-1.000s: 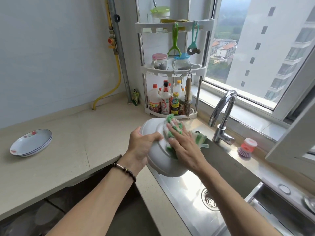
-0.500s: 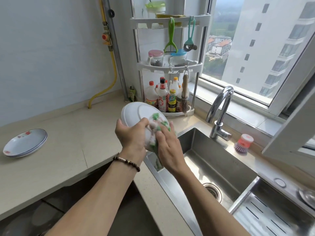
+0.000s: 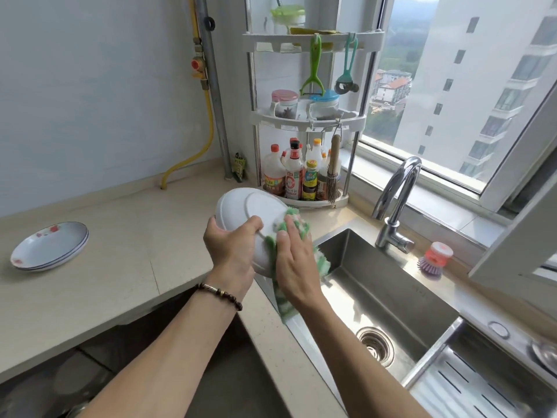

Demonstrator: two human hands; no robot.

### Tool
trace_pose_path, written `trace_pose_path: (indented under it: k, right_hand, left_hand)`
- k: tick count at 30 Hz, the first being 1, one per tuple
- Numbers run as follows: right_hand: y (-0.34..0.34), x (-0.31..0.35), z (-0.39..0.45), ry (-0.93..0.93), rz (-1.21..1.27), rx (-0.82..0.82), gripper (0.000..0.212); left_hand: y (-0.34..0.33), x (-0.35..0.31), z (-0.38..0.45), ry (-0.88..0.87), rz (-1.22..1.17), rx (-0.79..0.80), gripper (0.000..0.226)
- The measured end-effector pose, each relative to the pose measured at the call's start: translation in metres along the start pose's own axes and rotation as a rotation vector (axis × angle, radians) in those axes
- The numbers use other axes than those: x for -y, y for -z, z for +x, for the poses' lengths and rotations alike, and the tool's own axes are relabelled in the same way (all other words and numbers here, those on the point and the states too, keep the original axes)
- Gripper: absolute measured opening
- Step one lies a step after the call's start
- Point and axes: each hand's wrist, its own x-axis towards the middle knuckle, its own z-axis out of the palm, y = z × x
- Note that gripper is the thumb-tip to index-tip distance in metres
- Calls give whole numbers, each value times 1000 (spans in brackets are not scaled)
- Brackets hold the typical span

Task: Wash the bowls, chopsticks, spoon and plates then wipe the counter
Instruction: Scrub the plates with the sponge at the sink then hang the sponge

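Head view, hands: left hand (image 3: pixel 233 248) grips white bowl (image 3: pixel 250 218); right hand (image 3: pixel 297 263) presses green cloth (image 3: pixel 294 226) on it.
Left surface (image 3: pixel 120 245): stacked plates (image 3: pixel 49 250).
Far: bottle rack (image 3: pixel 307 122), faucet (image 3: pixel 394 200) over sink (image 3: pixel 376 285).

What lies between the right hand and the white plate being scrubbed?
A green-and-white cloth. The right hand presses it against the plate, so that hand touches the plate only through it. The left hand holds the rim directly.

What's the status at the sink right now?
Left hand grips white bowl above the counter edge. Right hand presses green cloth on it. Plates wait on counter. Nothing blocking.
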Motion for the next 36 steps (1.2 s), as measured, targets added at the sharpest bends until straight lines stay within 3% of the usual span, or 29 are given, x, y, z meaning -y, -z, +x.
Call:
trace_pose_path:
  k: [4, 5, 11, 13, 16, 17, 20, 22, 26, 29, 32, 36]
  right_hand:
    - [20, -11, 41, -306, 245, -79, 41]
    - [26, -9, 50, -308, 227, -84, 40]
    - [4, 13, 42, 312, 64, 39, 43]
    - [3, 8, 46, 341, 99, 77, 48]
    - [6, 4, 53, 143, 315, 82, 45]
    - [1, 8, 50, 153, 300, 84, 42]
    - [-24, 35, 21, 421, 76, 114, 41]
    - [-40, 39, 12, 506, 13, 148, 44]
    - [-52, 46, 15, 196, 255, 193, 58]
    - [-88, 76, -21, 328, 173, 186, 42]
    - [-119, 90, -60, 464, 73, 195, 49]
    - [-152, 108, -83, 233, 231, 264, 48]
  left_hand:
    - [18, -1, -15, -86, 131, 212, 45]
    - [22, 0, -17, -104, 155, 259, 46]
    - [36, -2, -10, -211, 284, 379, 46]
    - [44, -3, -9, -238, 327, 396, 43]
    - [60, -6, -9, -300, 427, 433, 44]
    - [65, -8, -8, -301, 426, 430, 45]
    - [78, -16, -2, -303, 412, 462, 47]
    - [95, -20, 0, -314, 434, 501, 49]
    - [140, -28, -6, -350, 544, 481, 50]
    - [174, -36, -2, -376, 568, 452, 46]
    - [218, -45, -1, -394, 641, 486, 44]
    - [291, -51, -9, -408, 713, 485, 46]
